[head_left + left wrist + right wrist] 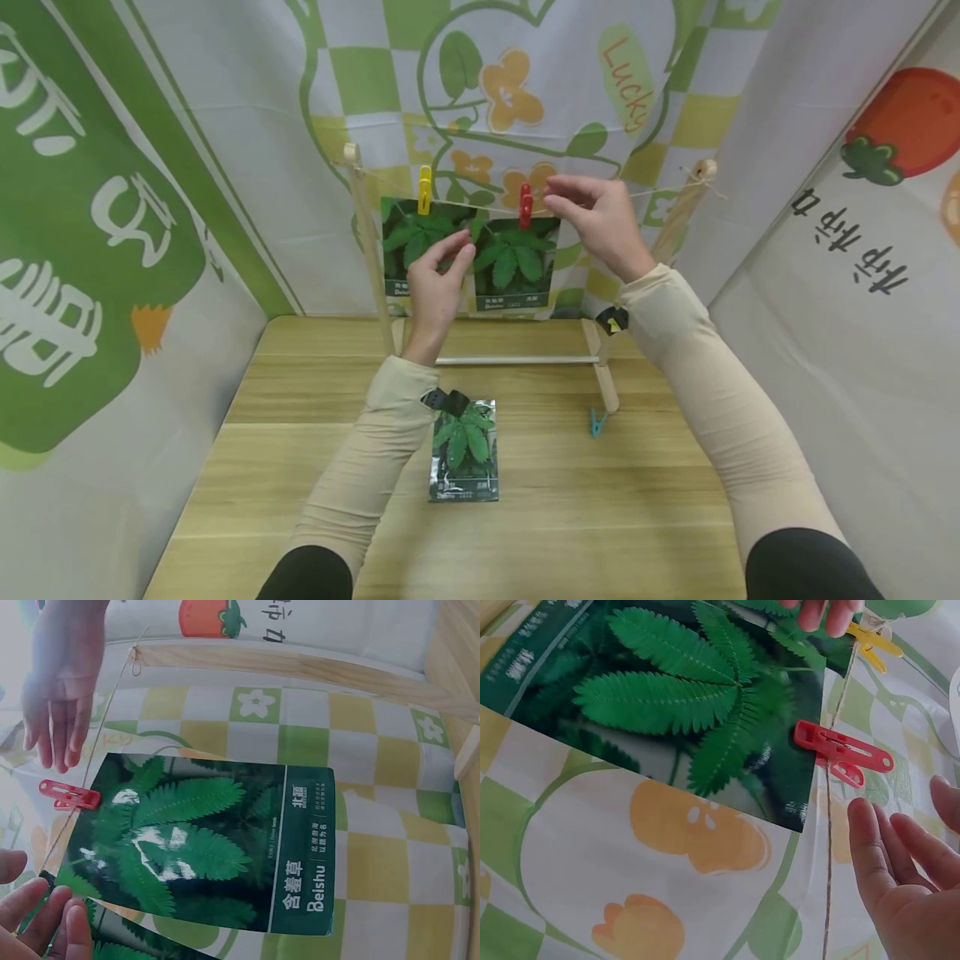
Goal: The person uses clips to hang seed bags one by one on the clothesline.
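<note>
The left hand, mid-frame, has loosely bent fingers gripping nothing visible, before two hanging packets; contact is unclear. The right hand, upper right of centre, is loosely open and empty beside the red clip. That clip pins the right packet to the string; a yellow clip the left packet. Lower centre lies a third packet.

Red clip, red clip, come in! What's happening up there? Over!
Right fingers empty, apart from red clip. Left fingers near its packet, grip unclear. Packet clipped to string. Nothing visibly in the way.
</note>
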